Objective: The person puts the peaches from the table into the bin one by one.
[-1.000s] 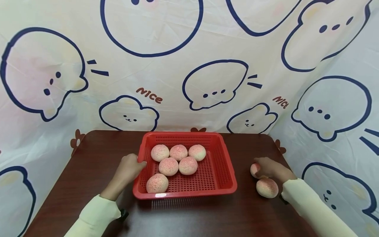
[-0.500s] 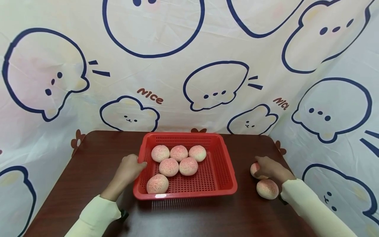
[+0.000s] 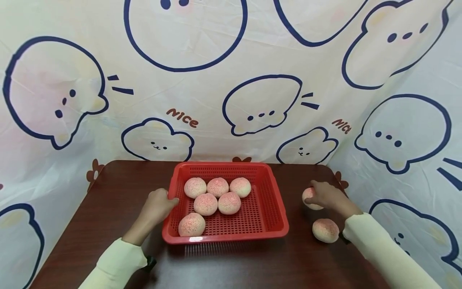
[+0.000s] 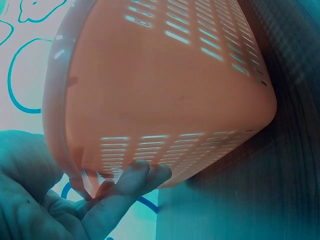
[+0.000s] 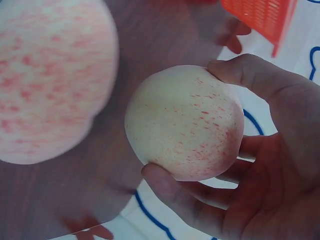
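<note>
In the head view my left hand (image 3: 157, 206) grips the left rim of a red plastic basket (image 3: 280, 208). Its fingertips (image 4: 132, 177) lie against the slotted outer wall in the left wrist view. Several pale peaches with pink speckles (image 3: 205, 204) sit in the basket, towards its left and back. To the right of the basket, my right hand (image 3: 328, 197) holds another peach (image 5: 182, 125), with thumb and fingers around its sides. A second loose peach (image 3: 325, 230) lies on the table just nearer than that hand, apart from it.
The dark brown wooden table (image 3: 231, 269) carries everything. A cloth (image 3: 202, 92) with cartoon outlines hangs behind it and along the sides. The basket's right part shows its bare grid floor.
My right hand has moved slightly away from me and to the left with its peach, parting it from the other loose peach. The left hand and basket have stayed in place.
</note>
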{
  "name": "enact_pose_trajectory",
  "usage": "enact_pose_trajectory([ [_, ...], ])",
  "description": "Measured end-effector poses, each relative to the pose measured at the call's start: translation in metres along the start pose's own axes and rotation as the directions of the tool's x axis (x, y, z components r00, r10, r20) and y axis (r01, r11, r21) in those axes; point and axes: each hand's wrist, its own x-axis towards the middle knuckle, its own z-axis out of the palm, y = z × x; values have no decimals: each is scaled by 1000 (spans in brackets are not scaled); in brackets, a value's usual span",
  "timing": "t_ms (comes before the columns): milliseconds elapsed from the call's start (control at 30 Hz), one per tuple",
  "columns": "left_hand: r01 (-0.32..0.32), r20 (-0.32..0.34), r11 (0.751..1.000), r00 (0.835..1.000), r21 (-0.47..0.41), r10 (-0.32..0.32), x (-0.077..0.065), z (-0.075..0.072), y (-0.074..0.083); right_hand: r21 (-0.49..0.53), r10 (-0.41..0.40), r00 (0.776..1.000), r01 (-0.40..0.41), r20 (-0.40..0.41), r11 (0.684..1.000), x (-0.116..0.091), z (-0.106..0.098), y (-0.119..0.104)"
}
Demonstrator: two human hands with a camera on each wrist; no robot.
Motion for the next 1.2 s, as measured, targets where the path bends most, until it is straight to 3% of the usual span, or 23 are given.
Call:
enact_pose_trajectory([
  [500, -3, -1, 1000, 1000, 10, 3, 1, 1, 0, 3, -121, 983, 122, -139, 992, -11, -24, -39],
  [1200, -2, 2, 1000, 1000, 7, 2, 1, 1, 0, 101, -184, 965, 205, -188, 974, -17, -47, -101],
])
